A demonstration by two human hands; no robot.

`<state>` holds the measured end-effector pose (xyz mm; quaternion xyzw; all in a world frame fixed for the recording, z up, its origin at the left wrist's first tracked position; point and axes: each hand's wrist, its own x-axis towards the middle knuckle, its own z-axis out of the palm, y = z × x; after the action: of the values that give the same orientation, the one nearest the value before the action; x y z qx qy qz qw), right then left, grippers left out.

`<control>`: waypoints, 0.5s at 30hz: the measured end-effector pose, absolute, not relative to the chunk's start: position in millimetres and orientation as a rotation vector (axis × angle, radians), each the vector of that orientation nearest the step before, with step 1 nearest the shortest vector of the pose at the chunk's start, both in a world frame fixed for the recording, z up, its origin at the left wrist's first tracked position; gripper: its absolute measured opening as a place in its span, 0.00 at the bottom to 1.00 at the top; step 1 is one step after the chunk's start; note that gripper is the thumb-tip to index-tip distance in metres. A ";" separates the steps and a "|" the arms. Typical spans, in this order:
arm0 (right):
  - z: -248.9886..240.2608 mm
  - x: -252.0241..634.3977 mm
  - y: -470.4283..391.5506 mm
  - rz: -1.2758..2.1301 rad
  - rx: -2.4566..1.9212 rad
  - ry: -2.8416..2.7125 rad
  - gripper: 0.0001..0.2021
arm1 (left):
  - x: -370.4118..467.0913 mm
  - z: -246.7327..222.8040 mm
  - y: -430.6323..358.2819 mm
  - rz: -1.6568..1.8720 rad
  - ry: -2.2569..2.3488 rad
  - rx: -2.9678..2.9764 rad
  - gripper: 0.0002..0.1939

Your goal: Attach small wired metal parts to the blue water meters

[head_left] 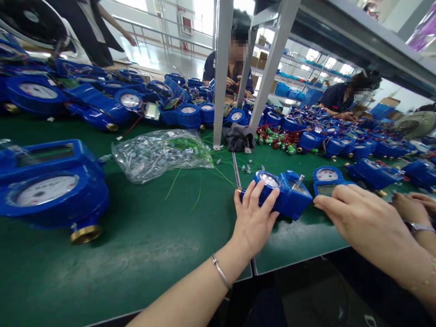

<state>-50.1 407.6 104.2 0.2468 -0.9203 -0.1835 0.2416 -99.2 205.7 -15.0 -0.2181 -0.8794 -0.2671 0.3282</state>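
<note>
A blue water meter (295, 194) with a round dial and a brass end lies tilted on the green table in front of me. My left hand (254, 213) rests over its dial end, fingers wrapped round the casing. Just right of that meter, my right hand (368, 227) is closed in a pinch; whatever sits between the fingertips is too small to make out. Beyond those fingertips is a second blue water meter (326, 174), partly hidden by my right hand. Small clear seals (248, 168) lie scattered behind the first meter.
A clear plastic bag (160, 154) of small seals and green wires lies left of centre. One large water meter (54, 181) stands at the left. Grey shelf posts (223, 77) rise behind, amid many meters. A co-worker's hands (413, 211) are at the right edge.
</note>
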 end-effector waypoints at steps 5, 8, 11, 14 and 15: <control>91.1 -67.3 404.8 -0.365 0.560 -2.574 0.08 | -106.0 -5.9 207.9 -0.616 -2.349 -0.592 0.21; 83.9 -86.3 403.9 -0.240 0.466 -2.597 0.11 | -116.5 -4.0 206.4 -0.487 -2.338 -0.603 0.21; 80.5 -105.2 407.9 -0.141 0.391 -2.564 0.12 | -127.9 2.4 206.5 -0.403 -2.255 -0.610 0.17; 76.2 -110.5 410.2 -0.068 0.372 -2.542 0.11 | -127.2 15.7 213.1 -0.457 -2.356 -0.665 0.11; 73.8 -109.4 410.0 -0.041 0.376 -2.543 0.11 | -125.1 19.9 217.2 -0.512 -2.458 -0.695 0.11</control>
<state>-109.4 410.0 73.8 0.1405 -0.9491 -0.0152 0.2815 -125.1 217.2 19.9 -0.2573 -0.9098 -0.1895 0.2650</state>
